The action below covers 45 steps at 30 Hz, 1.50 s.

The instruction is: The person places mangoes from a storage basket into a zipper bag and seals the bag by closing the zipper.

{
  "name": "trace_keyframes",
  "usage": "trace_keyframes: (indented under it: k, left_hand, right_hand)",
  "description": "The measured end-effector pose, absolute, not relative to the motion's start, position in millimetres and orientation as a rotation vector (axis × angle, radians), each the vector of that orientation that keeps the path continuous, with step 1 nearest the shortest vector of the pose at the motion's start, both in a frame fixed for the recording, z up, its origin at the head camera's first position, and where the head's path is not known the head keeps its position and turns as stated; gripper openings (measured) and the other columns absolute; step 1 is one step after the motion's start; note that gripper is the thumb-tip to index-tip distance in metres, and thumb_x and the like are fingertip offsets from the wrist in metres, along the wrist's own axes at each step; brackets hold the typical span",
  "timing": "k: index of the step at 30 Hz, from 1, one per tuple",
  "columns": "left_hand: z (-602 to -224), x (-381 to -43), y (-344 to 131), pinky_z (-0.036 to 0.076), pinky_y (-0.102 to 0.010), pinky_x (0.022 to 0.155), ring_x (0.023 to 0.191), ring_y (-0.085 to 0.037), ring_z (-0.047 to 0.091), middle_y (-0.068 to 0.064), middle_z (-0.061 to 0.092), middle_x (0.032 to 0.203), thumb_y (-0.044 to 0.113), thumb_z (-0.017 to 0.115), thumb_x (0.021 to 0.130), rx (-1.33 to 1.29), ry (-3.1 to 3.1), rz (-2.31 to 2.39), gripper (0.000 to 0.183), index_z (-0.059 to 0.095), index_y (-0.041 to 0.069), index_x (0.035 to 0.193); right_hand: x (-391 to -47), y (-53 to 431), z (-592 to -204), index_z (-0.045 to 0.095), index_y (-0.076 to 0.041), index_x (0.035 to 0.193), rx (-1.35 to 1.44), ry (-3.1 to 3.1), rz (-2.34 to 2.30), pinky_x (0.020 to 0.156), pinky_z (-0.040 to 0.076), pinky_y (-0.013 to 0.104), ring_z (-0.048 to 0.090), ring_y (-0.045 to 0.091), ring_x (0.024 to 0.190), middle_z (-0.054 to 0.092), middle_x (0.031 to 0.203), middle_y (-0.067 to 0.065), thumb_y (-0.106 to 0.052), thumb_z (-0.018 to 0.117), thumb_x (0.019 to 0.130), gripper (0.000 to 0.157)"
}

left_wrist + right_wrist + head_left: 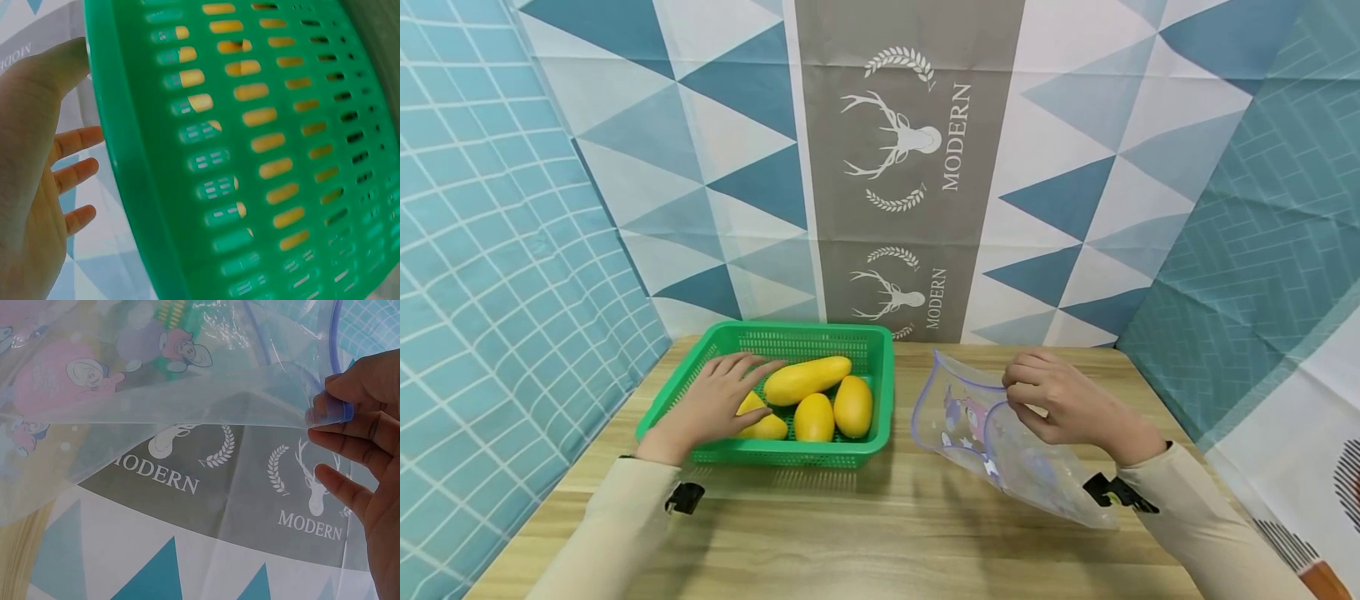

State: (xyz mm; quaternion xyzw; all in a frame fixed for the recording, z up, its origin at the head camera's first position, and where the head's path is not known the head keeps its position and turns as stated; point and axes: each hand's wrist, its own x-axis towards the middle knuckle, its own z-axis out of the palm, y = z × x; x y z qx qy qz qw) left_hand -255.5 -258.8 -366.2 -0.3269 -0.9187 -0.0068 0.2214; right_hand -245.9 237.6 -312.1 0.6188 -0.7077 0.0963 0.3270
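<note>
My left hand (722, 402) hovers over the left part of a green plastic basket (882, 392), its fingers spread and holding nothing. In the left wrist view the thumb and fingers show beyond the basket's rim. Several smooth yellow fruits lie in the basket: a long one (806, 380), two oval ones at the right, and one (767, 427) partly covered by my left hand. At the right, my right hand (1060, 400) pinches the edge of a clear plastic bag (244, 403) between thumb and fingers. The bag has purple edging and printed cartoon figures; its mouth gapes and it hangs slanted.
The basket and bag are over a wood-grain table (880, 542). Behind stands a patterned cloth backdrop (895, 167) with deer-head prints. Blue tiled sheeting (482, 250) borders the left side, and more sheeting (1285, 225) the right.
</note>
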Motion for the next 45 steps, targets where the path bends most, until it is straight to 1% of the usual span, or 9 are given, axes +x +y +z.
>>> trace_keyframes:
  k: [8,18,24,28,33,39,45]
  left_hand:
    - [-364.4,-259.7,-273.2,0.030,-0.063,0.103,0.125,-0.043,0.045,-0.019,0.052,0.136,0.036,0.080,0.083,-0.853,-2.619,0.009,0.077,0.046,0.012,0.147]
    - [-369.0,-264.9,-293.9,0.033,-0.066,0.099,0.123,-0.046,0.045,-0.022,0.052,0.134,0.034,0.086,0.077,-0.839,-2.664,0.037,0.085,0.044,0.010,0.147]
    - [-372.5,-269.5,-302.6,0.030,-0.067,0.101,0.126,-0.048,0.041,-0.023,0.049,0.136,0.030,0.088,0.074,-0.810,-2.750,0.047,0.090,0.041,0.008,0.148]
    - [-374.5,-272.7,-306.9,0.030,-0.067,0.101,0.126,-0.049,0.041,-0.023,0.050,0.136,0.028,0.089,0.072,-0.809,-2.779,0.054,0.092,0.041,0.008,0.148]
    - [-374.9,-275.2,-308.4,0.032,-0.067,0.100,0.125,-0.048,0.043,-0.022,0.051,0.134,0.029,0.090,0.070,-0.804,-2.803,0.077,0.093,0.042,0.008,0.147]
    - [-375.7,-279.2,-307.4,0.036,-0.067,0.097,0.121,-0.046,0.047,-0.020,0.055,0.130,0.035,0.091,0.067,-0.807,-2.811,0.116,0.092,0.049,0.007,0.144]
    - [-379.9,-285.3,-308.3,0.035,-0.067,0.097,0.120,-0.046,0.048,-0.020,0.057,0.130,0.041,0.089,0.069,-0.809,-2.850,0.106,0.090,0.051,0.006,0.142]
  right_hand:
    - [-246.1,239.5,-313.8,0.056,-0.014,0.076,1.601,-1.885,0.248,0.080,0.044,0.040,0.053,0.019,0.081,0.056,0.084,0.001,-0.017,0.041,0.103,0.031]
    - [-249.2,237.3,-314.2,0.056,-0.014,0.077,1.631,-1.800,0.280,0.076,0.043,0.039,0.052,0.019,0.078,0.055,0.085,0.000,-0.014,0.045,0.100,0.026]
    - [-249.2,237.3,-315.4,0.056,-0.013,0.078,1.635,-1.819,0.286,0.075,0.044,0.039,0.052,0.018,0.078,0.055,0.085,0.001,-0.016,0.043,0.102,0.028]
    - [-247.8,236.8,-315.0,0.056,-0.013,0.077,1.634,-1.826,0.292,0.074,0.044,0.038,0.051,0.018,0.078,0.055,0.085,0.000,-0.017,0.042,0.102,0.029]
    - [-247.1,237.3,-314.8,0.056,-0.012,0.077,1.625,-1.856,0.290,0.073,0.044,0.038,0.051,0.018,0.079,0.054,0.085,0.000,-0.016,0.043,0.101,0.028]
    - [-246.8,237.4,-315.0,0.057,-0.012,0.078,1.618,-1.878,0.276,0.073,0.045,0.039,0.052,0.017,0.079,0.055,0.086,0.001,-0.017,0.043,0.102,0.029]
    - [-247.1,237.6,-315.0,0.057,-0.013,0.078,1.622,-1.878,0.277,0.074,0.044,0.038,0.052,0.018,0.079,0.055,0.086,0.001,-0.016,0.044,0.102,0.027]
